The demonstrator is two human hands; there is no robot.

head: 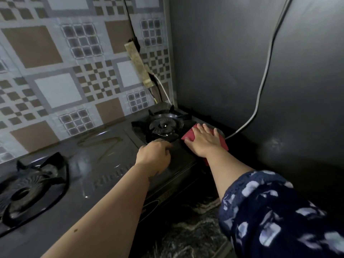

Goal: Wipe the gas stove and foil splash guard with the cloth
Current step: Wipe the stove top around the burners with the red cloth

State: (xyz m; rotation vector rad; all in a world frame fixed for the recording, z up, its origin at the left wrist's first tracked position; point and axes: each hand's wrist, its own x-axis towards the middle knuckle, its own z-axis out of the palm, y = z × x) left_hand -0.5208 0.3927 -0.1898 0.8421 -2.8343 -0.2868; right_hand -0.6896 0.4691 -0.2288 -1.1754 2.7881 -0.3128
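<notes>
The gas stove (104,161), black and glossy with wet streaks, is set on a dark marbled counter (186,229) against the patterned foil splash guard (55,71) and a dark wall. The red cloth (188,135) is pressed flat under the right hand (202,140), fingers spread straight, at the stove's right edge beside the right burner (163,125). The left hand (156,155) is loosely curled and rests on the stove top, holding nothing. The splash guard lies up and to the left of the cloth.

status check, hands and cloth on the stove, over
Right hand flat on red cloth, pressing it on gas stove beside right burner. Left hand loosely curled, resting on stove top. Grey cable hangs close by.
</notes>
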